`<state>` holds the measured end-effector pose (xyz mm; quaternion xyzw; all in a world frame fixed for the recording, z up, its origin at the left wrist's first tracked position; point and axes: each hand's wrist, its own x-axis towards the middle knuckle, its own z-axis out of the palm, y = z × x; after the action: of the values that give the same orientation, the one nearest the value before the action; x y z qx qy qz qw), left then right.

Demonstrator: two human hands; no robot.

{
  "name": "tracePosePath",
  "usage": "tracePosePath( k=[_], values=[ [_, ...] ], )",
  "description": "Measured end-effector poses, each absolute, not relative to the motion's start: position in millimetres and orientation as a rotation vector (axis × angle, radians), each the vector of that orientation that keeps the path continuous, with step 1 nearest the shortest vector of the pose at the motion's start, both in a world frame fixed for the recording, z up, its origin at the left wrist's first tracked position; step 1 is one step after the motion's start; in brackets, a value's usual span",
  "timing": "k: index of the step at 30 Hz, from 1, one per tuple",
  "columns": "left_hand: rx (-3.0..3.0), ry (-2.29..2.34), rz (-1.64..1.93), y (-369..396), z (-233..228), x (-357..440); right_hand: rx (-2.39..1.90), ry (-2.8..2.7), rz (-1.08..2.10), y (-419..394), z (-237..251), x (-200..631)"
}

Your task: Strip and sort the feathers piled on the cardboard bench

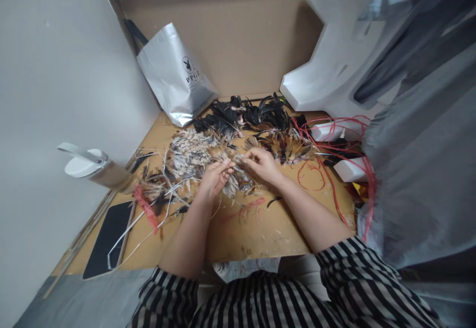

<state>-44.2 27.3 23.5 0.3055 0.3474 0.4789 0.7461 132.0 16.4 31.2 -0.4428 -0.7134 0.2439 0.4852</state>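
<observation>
Where grips meet — feather bundle [238, 162].

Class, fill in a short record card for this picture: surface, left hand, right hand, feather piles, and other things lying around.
Surface: brown cardboard sheet
Left hand: fingers pinched on a small feather bundle
Right hand: fingers pinched on the same bundle
Feather piles: grey speckled feathers, black feathers, brown-orange feathers
Other things: red cord, silver bag, black phone, white bottle
</observation>
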Motion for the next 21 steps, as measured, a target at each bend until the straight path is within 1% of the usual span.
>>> tracePosePath(
  k=[3, 8, 14, 21],
  values=[
    [0.705, 0.763, 1.004, 27, 22, -44, -0.979, -1.993, 0.247, 14, 31, 132],
    [0.712, 0.753, 0.971, 28, 20, -45, -0.930, -2.146, -0.006, 15, 24, 133],
    [0.739, 0.733, 0.890, 26, 20, -46, -0.949, -2.214, -0.080, 15, 23, 135],
    [0.784, 0.751, 0.851, 23, 21, -43, -0.913, -2.199, -0.006, 14, 23, 134]
  ],
)
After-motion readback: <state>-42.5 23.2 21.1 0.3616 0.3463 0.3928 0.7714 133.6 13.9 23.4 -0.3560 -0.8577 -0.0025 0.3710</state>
